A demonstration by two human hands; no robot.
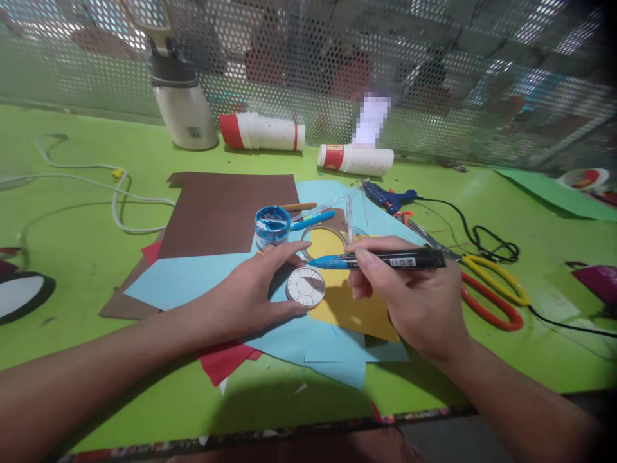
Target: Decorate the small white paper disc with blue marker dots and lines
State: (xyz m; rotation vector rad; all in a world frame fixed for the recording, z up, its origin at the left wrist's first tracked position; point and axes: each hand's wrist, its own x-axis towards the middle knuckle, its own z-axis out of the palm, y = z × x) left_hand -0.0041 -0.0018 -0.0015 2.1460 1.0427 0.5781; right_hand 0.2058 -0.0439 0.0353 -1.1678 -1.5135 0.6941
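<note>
My left hand (253, 283) curls round a small white disc (305, 287) marked with black lines, thumb and fingers steadying it on the light blue paper (193, 276). My right hand (409, 296) grips a black marker (385, 260) with a blue cap end pointing left, just above the disc. A yellow paper piece (354, 308) lies under the right hand's fingers.
A blue paint pot (272, 226) stands behind the disc beside a brown sheet (226, 209). Scissors with yellow and red handles (491, 296), a blue glue gun (385, 196) with black cord, two lying glue bottles (263, 132), a white cable (96, 186) and mesh fence surround them.
</note>
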